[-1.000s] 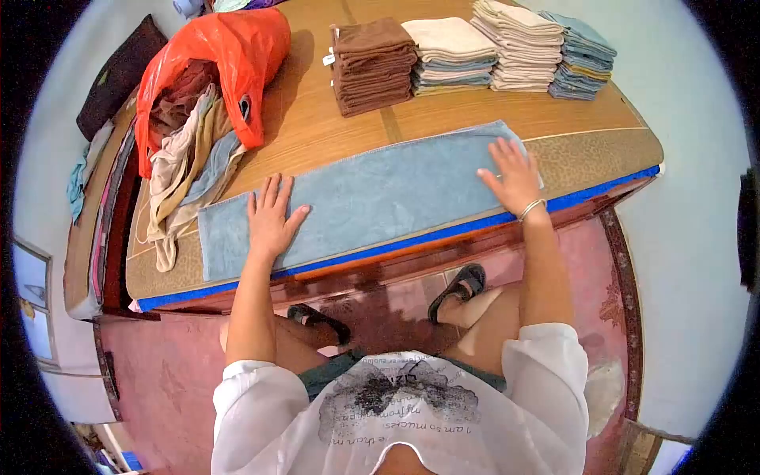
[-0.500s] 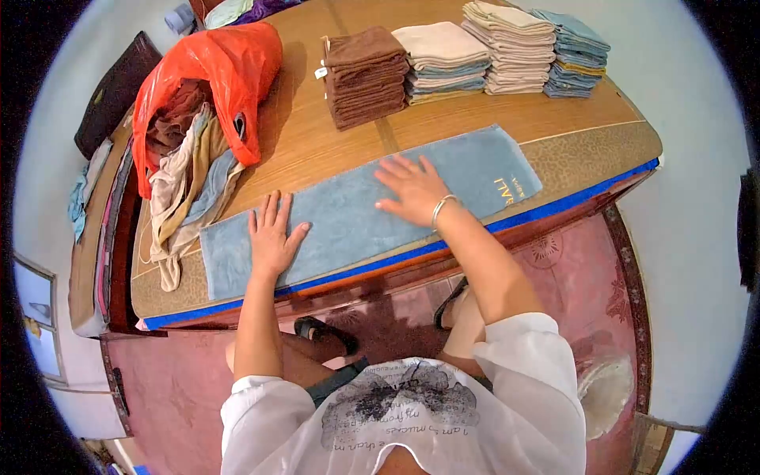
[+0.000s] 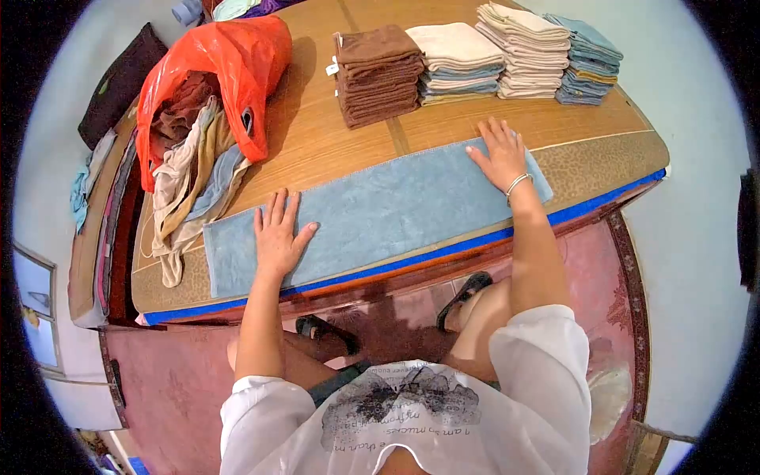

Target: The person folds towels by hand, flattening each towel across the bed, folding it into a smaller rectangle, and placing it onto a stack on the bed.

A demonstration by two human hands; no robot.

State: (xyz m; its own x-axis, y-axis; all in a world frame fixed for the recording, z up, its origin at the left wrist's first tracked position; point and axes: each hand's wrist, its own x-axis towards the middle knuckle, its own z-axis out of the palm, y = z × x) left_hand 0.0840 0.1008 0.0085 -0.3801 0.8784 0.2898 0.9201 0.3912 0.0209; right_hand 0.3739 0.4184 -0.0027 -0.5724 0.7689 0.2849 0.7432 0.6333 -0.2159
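A blue towel [image 3: 388, 206] lies spread out flat along the front edge of the bed-like surface. Palm down on its left part rests my left hand [image 3: 279, 236], fingers spread, holding nothing. My right hand [image 3: 502, 157], wearing a silver bangle at the wrist, lies flat near the towel's right end with its fingers apart. It covers the place where gold lettering is printed, so the letters are hidden.
Folded towels stand behind in stacks: a brown stack [image 3: 378, 77], a cream and blue stack [image 3: 457, 63], a cream stack [image 3: 524, 52] and a blue stack [image 3: 590, 62]. A red plastic bag [image 3: 265, 87] at the left spills loose towels [image 3: 186, 190].
My right hand has slid right across the towel, from its middle to near the right end, over the gold lettering. My left hand stays on the left part.
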